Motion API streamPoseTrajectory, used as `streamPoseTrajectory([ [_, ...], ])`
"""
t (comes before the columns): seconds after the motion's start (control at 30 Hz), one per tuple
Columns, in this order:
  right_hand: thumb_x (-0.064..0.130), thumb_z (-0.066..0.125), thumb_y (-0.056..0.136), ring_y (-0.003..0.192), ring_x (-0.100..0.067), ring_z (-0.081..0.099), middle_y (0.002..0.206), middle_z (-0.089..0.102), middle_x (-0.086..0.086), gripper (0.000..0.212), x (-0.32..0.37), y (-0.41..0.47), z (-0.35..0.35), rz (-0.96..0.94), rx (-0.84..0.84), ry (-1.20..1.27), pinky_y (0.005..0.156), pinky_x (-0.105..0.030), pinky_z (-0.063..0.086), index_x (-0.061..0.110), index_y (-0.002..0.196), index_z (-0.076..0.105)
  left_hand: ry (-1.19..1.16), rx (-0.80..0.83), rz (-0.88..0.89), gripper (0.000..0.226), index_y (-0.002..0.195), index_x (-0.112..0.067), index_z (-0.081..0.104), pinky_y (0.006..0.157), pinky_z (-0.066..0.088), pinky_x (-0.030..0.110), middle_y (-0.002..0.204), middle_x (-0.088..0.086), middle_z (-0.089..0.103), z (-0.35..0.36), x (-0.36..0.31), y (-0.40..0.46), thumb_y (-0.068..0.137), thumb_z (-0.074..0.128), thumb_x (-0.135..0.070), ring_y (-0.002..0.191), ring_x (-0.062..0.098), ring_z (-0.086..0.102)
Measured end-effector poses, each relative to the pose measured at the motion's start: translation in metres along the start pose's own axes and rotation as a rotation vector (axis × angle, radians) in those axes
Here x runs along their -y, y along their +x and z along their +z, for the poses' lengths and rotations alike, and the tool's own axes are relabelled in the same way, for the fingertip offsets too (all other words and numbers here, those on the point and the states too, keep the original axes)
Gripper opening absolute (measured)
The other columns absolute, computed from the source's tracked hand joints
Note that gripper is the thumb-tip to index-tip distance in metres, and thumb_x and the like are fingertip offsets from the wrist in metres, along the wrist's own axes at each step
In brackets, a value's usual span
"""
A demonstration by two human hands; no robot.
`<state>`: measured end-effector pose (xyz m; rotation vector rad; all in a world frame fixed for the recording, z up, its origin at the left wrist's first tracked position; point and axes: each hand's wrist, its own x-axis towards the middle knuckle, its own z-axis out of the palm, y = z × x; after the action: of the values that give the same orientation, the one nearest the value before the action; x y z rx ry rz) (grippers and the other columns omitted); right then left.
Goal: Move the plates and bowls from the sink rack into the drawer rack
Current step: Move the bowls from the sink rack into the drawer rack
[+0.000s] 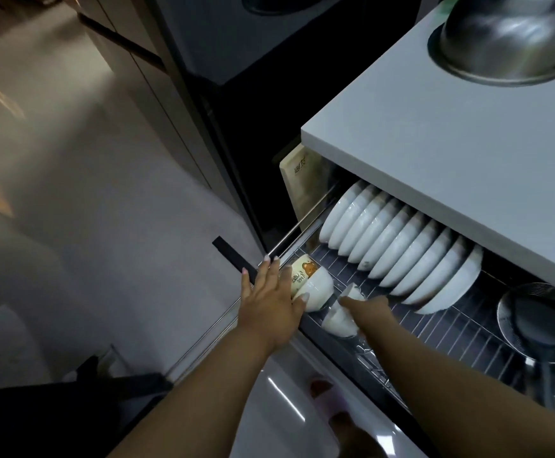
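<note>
Resting spread on the stacked bowls (312, 285) at the drawer rack (435, 322) front corner, the left hand (271, 304) lies flat. Right hand (367, 307) pinches a small bowl (340, 320) just beside them.

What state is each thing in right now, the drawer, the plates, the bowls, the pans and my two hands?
Drawer rack: pulled open.
Plates: standing on edge in a row.
Printed bowl: on its side at the rack's front.
White bowl: on its side, left hand resting open on it.
Small bowls: tipped, gripped by right hand.
Strainer: lying in the rack.
Steel bowl: upside down on the counter.
</note>
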<state>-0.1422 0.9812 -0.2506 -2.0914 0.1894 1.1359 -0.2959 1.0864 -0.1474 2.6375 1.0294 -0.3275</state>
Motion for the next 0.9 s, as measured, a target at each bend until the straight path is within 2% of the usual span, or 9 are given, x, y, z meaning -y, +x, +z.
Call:
streamPoseTrajectory([
  [0.07,0.043,0.083,0.055,0.100,-0.035,0.063,0.114,0.059,-0.017,0.090,0.002,0.003,0.008,0.014,-0.016,-0.036,0.085,-0.050,0.055,-0.004,0.121,0.042,0.038,-0.013,0.011,0.078,0.151,-0.021,0.012,0.112,-0.017,0.052,0.160,0.005,0.006,0.005,0.003,0.005,0.085,0.001,-0.062,0.147,0.020,-0.010],
  [0.13,0.040,0.083,0.060,0.099,-0.033,0.063,0.114,0.059,-0.017,0.085,0.005,0.006,0.015,0.025,-0.033,-0.062,0.083,-0.047,0.056,-0.003,0.121,0.043,0.048,-0.018,0.038,0.081,0.150,-0.024,0.012,0.113,-0.015,0.055,0.159,0.003,0.010,0.009,0.007,0.009,0.080,-0.005,-0.061,0.147,0.021,-0.006],
  [0.2,0.038,0.082,0.064,0.102,-0.033,0.061,0.116,0.057,-0.016,0.084,0.006,0.012,0.022,0.050,-0.052,-0.076,0.086,-0.047,0.055,-0.002,0.126,0.040,0.029,-0.022,0.050,0.079,0.150,-0.026,0.013,0.112,-0.014,0.057,0.158,0.001,0.012,0.010,0.010,0.009,0.080,-0.004,-0.060,0.146,0.021,-0.004],
  [0.33,0.045,0.081,0.052,0.099,-0.035,0.064,0.115,0.060,-0.018,0.091,0.005,0.024,0.035,0.060,-0.026,-0.074,0.084,-0.050,0.055,0.000,0.122,0.043,0.015,-0.035,0.063,0.072,0.149,-0.029,0.011,0.111,-0.015,0.056,0.157,-0.001,0.013,0.010,0.012,0.009,0.085,0.001,-0.058,0.146,0.020,-0.003],
  [0.5,0.043,0.082,0.063,0.096,-0.034,0.065,0.107,0.060,-0.017,0.079,0.006,0.033,0.047,0.092,-0.033,-0.092,0.083,-0.049,0.056,0.000,0.117,0.045,-0.030,-0.056,0.078,0.068,0.150,-0.031,0.012,0.107,-0.024,0.049,0.158,-0.001,0.014,0.013,0.015,0.010,0.087,0.005,-0.057,0.146,0.019,-0.001],
  [0.63,0.046,0.081,0.065,0.093,-0.033,0.066,0.107,0.063,-0.018,0.076,0.006,0.041,0.054,0.106,-0.007,-0.114,0.082,-0.049,0.057,0.003,0.117,0.048,-0.069,-0.093,0.092,0.063,0.148,-0.029,0.021,0.108,-0.020,0.050,0.155,0.002,0.025,0.017,0.016,0.009,0.091,0.013,-0.054,0.145,0.021,0.009],
  [0.77,0.043,0.082,0.066,0.096,-0.034,0.064,0.112,0.061,-0.019,0.080,0.008,0.041,0.053,0.102,0.009,-0.090,0.084,-0.049,0.055,0.001,0.123,0.044,-0.050,-0.086,0.085,0.066,0.149,-0.029,0.018,0.108,-0.023,0.048,0.156,-0.001,0.021,0.016,0.017,0.009,0.089,0.010,-0.056,0.145,0.019,0.007],
  [0.83,0.041,0.078,0.072,0.090,-0.031,0.064,0.109,0.063,-0.020,0.073,0.011,0.037,0.048,0.074,0.045,-0.120,0.076,-0.041,0.056,-0.002,0.122,0.048,-0.037,-0.063,0.077,0.069,0.149,-0.030,0.015,0.109,-0.023,0.050,0.156,-0.003,0.017,0.014,0.016,0.009,0.086,0.005,-0.057,0.145,0.017,0.003],
  [0.9,0.035,0.072,0.080,0.074,-0.027,0.059,0.096,0.062,-0.018,0.059,0.015,0.030,0.039,0.035,0.071,-0.157,0.058,-0.030,0.048,-0.007,0.118,0.054,-0.036,-0.048,0.072,0.072,0.149,-0.030,0.014,0.110,-0.020,0.052,0.156,-0.005,0.016,0.011,0.015,0.009,0.083,0.003,-0.057,0.144,0.016,0.002],
])
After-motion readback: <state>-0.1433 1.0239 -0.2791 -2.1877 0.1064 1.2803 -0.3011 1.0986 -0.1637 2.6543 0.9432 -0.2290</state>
